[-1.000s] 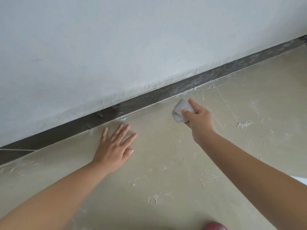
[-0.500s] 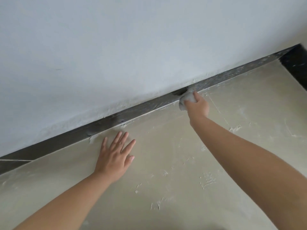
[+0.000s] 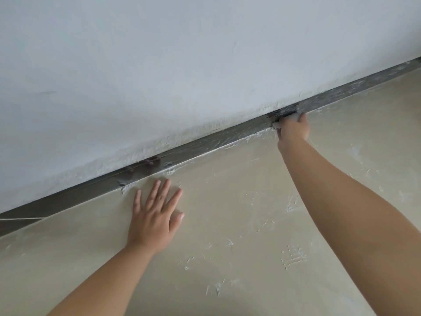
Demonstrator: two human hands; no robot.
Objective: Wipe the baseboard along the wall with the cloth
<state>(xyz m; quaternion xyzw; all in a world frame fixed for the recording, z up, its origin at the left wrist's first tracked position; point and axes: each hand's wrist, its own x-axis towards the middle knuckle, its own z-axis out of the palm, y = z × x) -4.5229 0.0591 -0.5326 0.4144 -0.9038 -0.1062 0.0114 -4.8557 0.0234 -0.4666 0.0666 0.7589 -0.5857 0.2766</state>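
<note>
Wiping is under way but far from finished, by the look of it: the right hand presses a white cloth against the dark baseboard, its fingers curled round the wad, of which only small edges peep out past the knuckles. Just at the cloth the strip looks darker and cleaner, though the view there is too small to be sure how much has come off. Along the rest of the baseboard, both toward the far right end and back to the left, pale streaks and a dusty film remain, so most of the length seems left to do. The left hand lies flat on the floor, fingers straight and spread, holding nothing, apparently as a prop. This beige floor is smooth but flecked with white plaster or paint scrapes, thickest along the joint with the baseboard. Above runs a white wall, its lower edge rough and crumbly.
</note>
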